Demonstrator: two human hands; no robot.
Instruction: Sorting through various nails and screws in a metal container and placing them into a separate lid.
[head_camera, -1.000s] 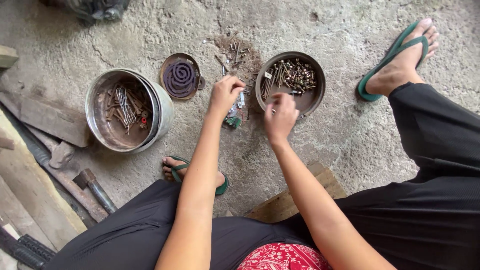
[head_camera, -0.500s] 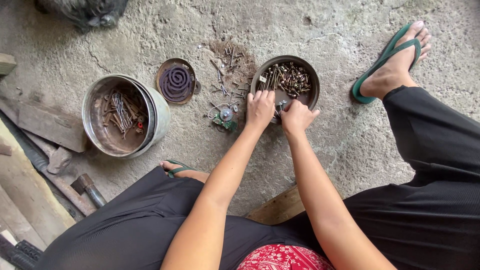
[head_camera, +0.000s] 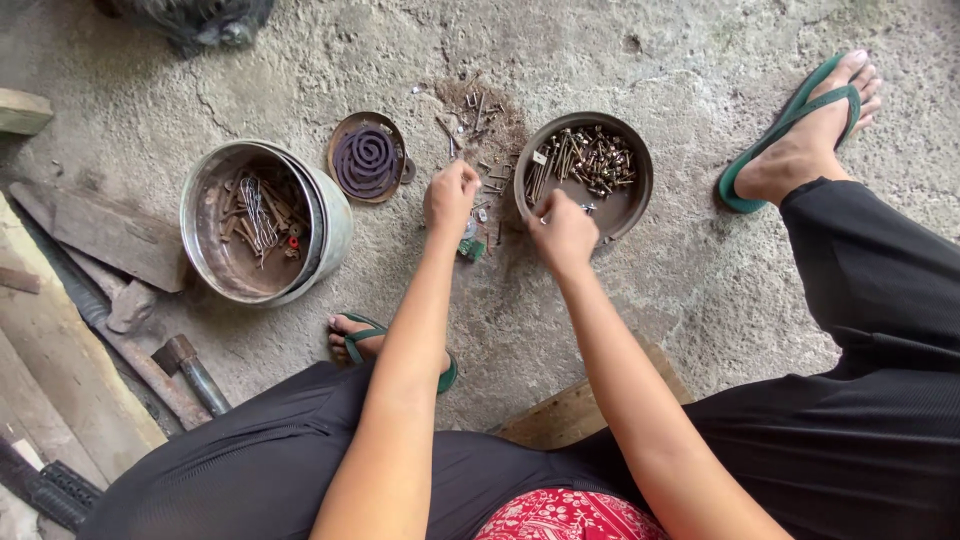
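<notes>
Curling inward, the fingers of the left hand (head_camera: 450, 197) are bunched over a scatter of small screws and nails (head_camera: 478, 125) on the concrete floor (head_camera: 640, 290); whether they pinch a piece cannot be told, since the knuckles hide the tips. Just beside them, the right hand (head_camera: 563, 232) is clenched loosely at the near rim of a shallow round tin (head_camera: 627, 210), and its fingertips are hidden too, so any grasp is unclear. Beyond the right fingers, inside the tin, lies a heap of rusty screws and bolts (head_camera: 585, 158). A small green part (head_camera: 471, 249) peeks out beneath the left hand, mostly covered. Farther out from the left fingers sits a lid holding a dark spiral coil (head_camera: 366, 158), then a dented metal pot (head_camera: 330, 225) with bent nails and wire. Two feet in green sandals (head_camera: 792, 125) flank the work, one half hidden by the left forearm. Planks and a hammer (head_camera: 190, 372) lie cut off at the edge.
</notes>
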